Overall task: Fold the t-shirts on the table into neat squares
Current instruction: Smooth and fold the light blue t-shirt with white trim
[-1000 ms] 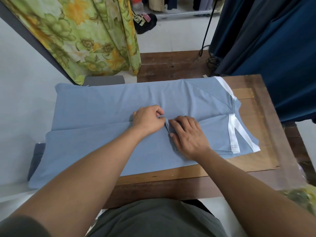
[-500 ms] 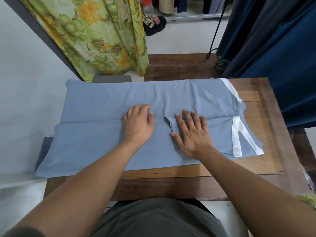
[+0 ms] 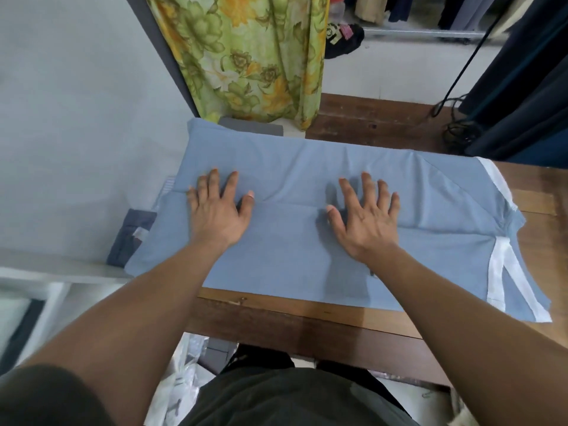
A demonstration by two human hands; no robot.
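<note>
Smoothing the lengthwise-folded blue t-shirt (image 3: 292,265) on table (image 3: 307,318), left hand (image 3: 215,210) and right hand (image 3: 365,216) flat, fingers spread, pinching nothing; next probably calls for a crosswise fold from right end.

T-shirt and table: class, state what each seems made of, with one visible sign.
T-shirt: probably a soft, matte cotton-like knit; it lies limp with shallow creases. Table: wood, darker stained rim around a lighter panel; grain and scuffs show.

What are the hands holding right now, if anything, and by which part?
Nothing is held. The left hand and the right hand lie flat, fingers spread, on top of the blue t-shirt, along its fold line.
</note>
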